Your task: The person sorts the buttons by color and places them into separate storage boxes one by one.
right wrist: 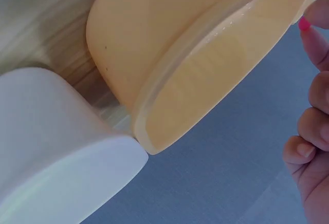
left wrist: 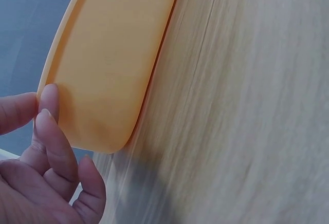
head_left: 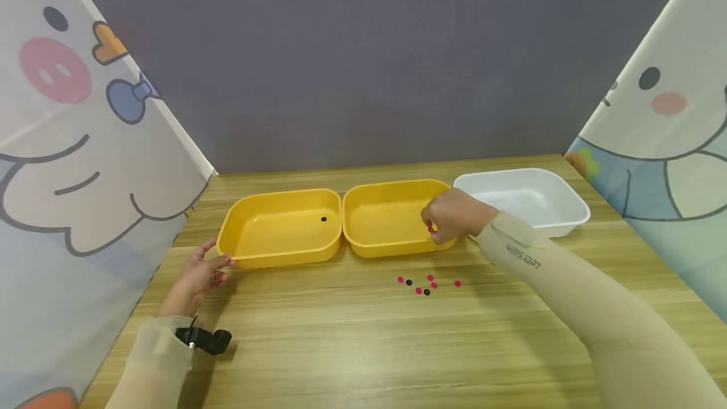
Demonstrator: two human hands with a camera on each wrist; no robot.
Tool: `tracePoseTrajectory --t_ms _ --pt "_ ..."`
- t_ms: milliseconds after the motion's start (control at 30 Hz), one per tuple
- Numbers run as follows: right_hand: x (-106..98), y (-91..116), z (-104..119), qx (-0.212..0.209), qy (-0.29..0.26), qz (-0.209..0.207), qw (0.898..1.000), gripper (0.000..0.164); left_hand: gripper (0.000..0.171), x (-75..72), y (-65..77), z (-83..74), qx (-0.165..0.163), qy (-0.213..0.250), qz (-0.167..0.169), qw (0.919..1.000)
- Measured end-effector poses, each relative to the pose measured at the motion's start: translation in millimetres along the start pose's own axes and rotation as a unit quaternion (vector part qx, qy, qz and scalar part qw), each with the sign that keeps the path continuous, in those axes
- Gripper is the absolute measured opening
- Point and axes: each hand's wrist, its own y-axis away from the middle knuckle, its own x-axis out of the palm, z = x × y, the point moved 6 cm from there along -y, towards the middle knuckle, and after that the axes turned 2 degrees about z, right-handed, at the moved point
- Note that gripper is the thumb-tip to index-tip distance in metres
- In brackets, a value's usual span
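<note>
Left hand (head_left: 201, 273) at the near left corner of the left yellow tray (head_left: 272, 229), thumb and finger pinching its rim, the other fingers loosely bent beside the wall. Right hand (head_left: 454, 214) over the right end of the right yellow tray (head_left: 383, 219); right wrist view shows thumb and forefinger pinching a small red piece (right wrist: 304, 24), remaining fingers curled in toward the palm. Height of the held piece above the tray floor: cannot tell. Progress, as far as visible: one black piece (head_left: 324, 219) lies inside the left yellow tray, toward its right end, and is the only loose piece seen in any tray. Count on the surface (head_left: 341, 339), in front of the right yellow tray: five red pieces (head_left: 434, 285) and two black pieces (head_left: 427, 292), scattered in a loose group, one of the red ones a little apart to the right. Judged from this layout, an early stage: one piece placed, one in the fingers and not yet released, seven not yet picked up. The two yellow trays stand side by side, ends touching; the white tray (head_left: 528, 201) sits just beyond the right one, partly covered by the forearm in the head view, so its full contents cannot be confirmed.
</note>
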Motion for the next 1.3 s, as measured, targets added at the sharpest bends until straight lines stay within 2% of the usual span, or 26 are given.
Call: tracePoseTrajectory --t_ms 133,300,633,800,1300 --pt "1 -6 -6 -0.004 0.022 -0.005 1.000 0.008 0.076 1.8 -0.5 0.9 0.005 -0.006 0.006 1.0000" --pt "3 -15 -13 -0.005 0.018 -0.005 1.000 0.006 0.076 1.5 -0.7 -1.5 0.008 -0.011 0.002 0.9999" --pt "2 -29 -31 0.032 0.005 0.028 0.999 0.010 0.075 -0.9 1.6 0.1 -0.004 0.008 -0.007 0.9999" --pt "6 -29 -43 0.055 -0.009 0.037 0.998 0.010 0.076 -0.5 0.2 -0.9 -0.003 -0.003 -0.006 1.0000" --pt "19 -26 -50 0.059 -0.008 0.027 0.998 0.011 0.074 0.3 -0.1 -1.9 -0.004 -0.004 -0.008 1.0000"
